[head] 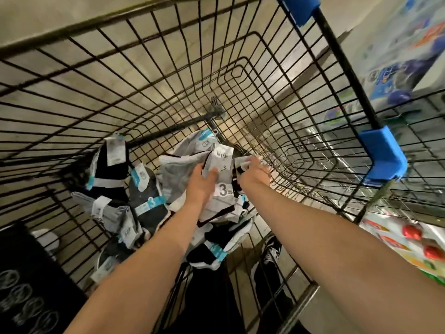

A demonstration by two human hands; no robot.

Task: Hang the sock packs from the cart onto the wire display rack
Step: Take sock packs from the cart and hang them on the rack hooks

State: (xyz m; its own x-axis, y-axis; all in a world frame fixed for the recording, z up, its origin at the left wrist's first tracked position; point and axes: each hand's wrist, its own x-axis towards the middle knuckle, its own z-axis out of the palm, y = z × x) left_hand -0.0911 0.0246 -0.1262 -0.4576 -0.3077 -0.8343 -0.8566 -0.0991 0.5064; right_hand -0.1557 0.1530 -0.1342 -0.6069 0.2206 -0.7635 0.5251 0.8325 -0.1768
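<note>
Both hands reach down into a black wire cart (144,68) with blue plastic corner guards (382,155). The left hand (201,185) grips a grey sock pack (222,169) marked with a "3", its thumb curled over the front and its fingers behind. This pack is lifted slightly above the heap of sock packs (168,179) on the cart floor. Just beside it, the fingertips of the right hand (254,173) pinch the white header card (241,164) of a dark pack, which is mostly hidden. A black sock pack (109,169) and a dark grey sock pack (149,198) lie to the left in the cart. Another black pack (212,247) lies under the forearms. Colourful boxes (409,44) stand to the right of the cart.
</note>
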